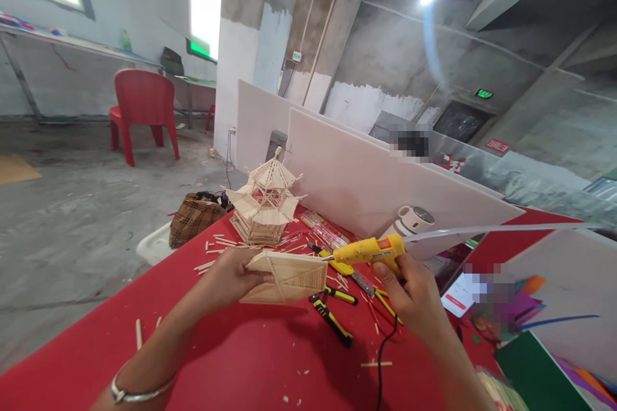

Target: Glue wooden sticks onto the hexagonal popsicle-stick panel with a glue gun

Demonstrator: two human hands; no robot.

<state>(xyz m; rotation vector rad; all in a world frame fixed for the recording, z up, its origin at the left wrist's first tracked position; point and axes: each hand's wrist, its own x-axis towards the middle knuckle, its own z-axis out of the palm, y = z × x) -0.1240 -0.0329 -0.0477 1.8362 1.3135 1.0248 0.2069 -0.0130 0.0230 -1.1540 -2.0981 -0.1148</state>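
My left hand (235, 279) grips the left side of a pale wooden stick panel (299, 279), holding it up above the red table. Wrapped round the handle of a yellow hot glue gun (369, 249) is my right hand (409, 289). The gun's nozzle points left and meets or nearly meets the panel's upper right corner. A clear glue stick runs out of the gun's back to the right, and a black cord hangs below it. Beneath the panel lie pliers (332, 321) with black and yellow handles. Behind it stands a small stick-built pagoda (267, 202).
Loose wooden sticks (216, 250) lie scattered on the red table (231, 366). White boards (376, 173) rise along its back edge. A white cup (414, 221), a lit phone (463, 294) and a green box (535, 372) are at the right. A red chair (144, 103) stands on the floor beyond.
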